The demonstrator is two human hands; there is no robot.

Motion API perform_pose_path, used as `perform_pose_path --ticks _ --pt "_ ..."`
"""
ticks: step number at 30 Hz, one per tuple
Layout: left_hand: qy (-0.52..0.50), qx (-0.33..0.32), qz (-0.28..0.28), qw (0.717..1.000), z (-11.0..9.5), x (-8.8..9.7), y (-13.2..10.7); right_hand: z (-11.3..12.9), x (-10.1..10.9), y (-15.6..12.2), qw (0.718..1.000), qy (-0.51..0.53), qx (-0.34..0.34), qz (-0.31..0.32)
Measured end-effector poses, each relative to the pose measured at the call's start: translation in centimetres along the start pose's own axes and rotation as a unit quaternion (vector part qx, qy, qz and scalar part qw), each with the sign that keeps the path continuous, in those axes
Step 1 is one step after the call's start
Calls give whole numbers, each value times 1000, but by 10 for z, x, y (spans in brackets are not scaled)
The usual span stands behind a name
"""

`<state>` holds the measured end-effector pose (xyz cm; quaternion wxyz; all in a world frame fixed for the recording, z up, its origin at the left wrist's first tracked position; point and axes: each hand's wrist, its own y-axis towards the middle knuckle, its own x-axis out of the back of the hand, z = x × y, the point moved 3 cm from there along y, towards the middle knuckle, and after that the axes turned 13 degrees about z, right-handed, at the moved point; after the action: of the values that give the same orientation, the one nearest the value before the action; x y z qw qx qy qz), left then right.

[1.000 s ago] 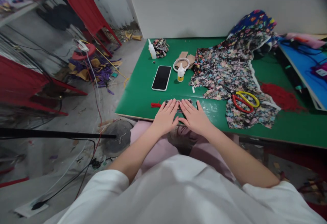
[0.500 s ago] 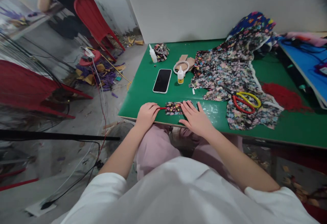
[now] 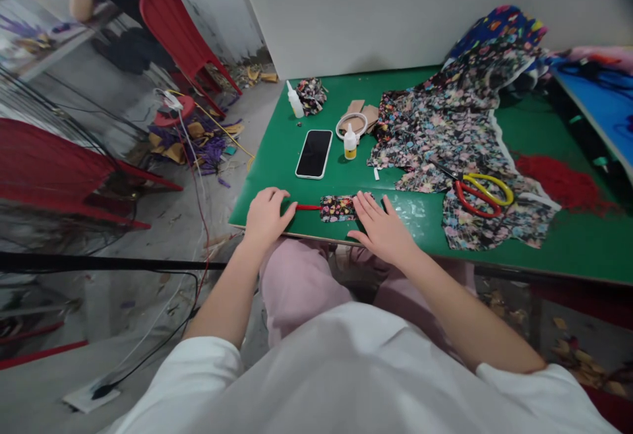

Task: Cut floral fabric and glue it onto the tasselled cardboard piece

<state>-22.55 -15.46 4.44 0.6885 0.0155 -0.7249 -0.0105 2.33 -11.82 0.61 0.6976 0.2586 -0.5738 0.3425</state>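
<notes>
On the green table (image 3: 277, 157), near its front edge, lies a small rectangular piece of black floral fabric (image 3: 337, 208). A thin red strip (image 3: 308, 208) sticks out from its left end. My right hand (image 3: 380, 221) rests flat on the fabric's right part, fingers stretched and thumb spread; it hides that end. Left of the strip is my left hand (image 3: 268, 215), with thumb and forefinger apart. Its thumb tip is at the strip's free end; whether it touches is unclear.
Behind the hands are a phone (image 3: 314, 154), a small glue bottle (image 3: 350, 144), a white ring (image 3: 351, 126) and another bottle (image 3: 295, 101). To the right, red-and-yellow-handled scissors (image 3: 482, 194) lie on a large floral cloth (image 3: 440, 130), beside red threads (image 3: 564, 183).
My left hand has shifted left and its thumb and forefinger have spread, baring more of the red strip. My right hand stays flat on the fabric. The view has turned slightly.
</notes>
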Motion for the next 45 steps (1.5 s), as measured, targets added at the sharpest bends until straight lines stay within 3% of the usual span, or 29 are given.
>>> perform_pose_path --ticks 3,7,10,19,23,25,28,30,33,36,39,42,45 --pt "-46 -42 -21 998 -31 -1 -1 2 0 0 1000 -3 13 3" --pt "-45 -166 43 984 -87 -22 0 2 -2 0 1000 -7 17 9" --pt "-24 -174 83 981 -105 -38 3 0 -4 0 1000 -8 22 10" --pt "-9 -169 91 981 -103 -45 3 -1 -5 2 999 28 28 19" --pt "-24 -174 103 979 -106 -39 6 -10 -2 0 990 139 6 -9" --pt "-45 -173 87 980 -106 -29 18 -21 0 -4 964 254 -41 -65" --pt "-85 -146 4 986 -105 -11 48 -38 1 -11 893 405 -103 -167" --pt "-101 -166 -19 981 -111 -6 70 -46 -1 -13 856 458 -115 -211" --pt "-83 -262 19 961 -128 -16 90 -51 -6 -14 830 492 -116 -237" --pt "-36 -319 85 943 -141 -34 93 -51 -8 -14 826 498 -114 -240" --pt "0 -315 120 941 -145 -45 91 -49 -6 -16 831 488 -119 -237" --pt "10 -305 125 944 -146 -46 90 -46 -1 -17 843 475 -120 -223" --pt "11 -300 129 945 -146 -45 91 -44 2 -18 837 489 -115 -219"
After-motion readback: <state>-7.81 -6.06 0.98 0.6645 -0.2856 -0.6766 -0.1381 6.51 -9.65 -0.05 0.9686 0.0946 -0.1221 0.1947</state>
